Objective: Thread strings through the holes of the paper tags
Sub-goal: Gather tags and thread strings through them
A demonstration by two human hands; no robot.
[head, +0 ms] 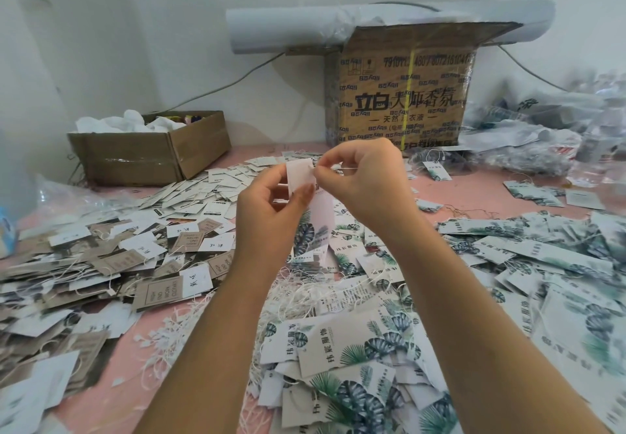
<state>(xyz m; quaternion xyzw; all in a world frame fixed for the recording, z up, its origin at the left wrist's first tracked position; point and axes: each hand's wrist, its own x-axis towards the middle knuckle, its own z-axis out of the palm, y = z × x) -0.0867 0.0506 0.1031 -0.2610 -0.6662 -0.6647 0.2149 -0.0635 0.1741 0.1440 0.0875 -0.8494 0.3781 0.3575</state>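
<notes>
left hand (pixel 271 206) grips a paper tag (pixel 299 176) held above the surface (pixel 115 396); right hand (pixel 367 183) pinches the string (pixel 349 169) at its top edge. the limp end could miss the hole, or a hard tug tear it.

The tall cardboard box (pixel 403 71) reads "立白大师香氛", the leaf-print tags (pixel 325 349) "伟宸服饰", and the brown tags (pixel 159 293) show "CLOTHES".

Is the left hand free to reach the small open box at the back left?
Probably not yet: the left hand holds a paper tag while the right hand pinches a string at its top. The path to the box looks open, with only loose tags between.
</notes>
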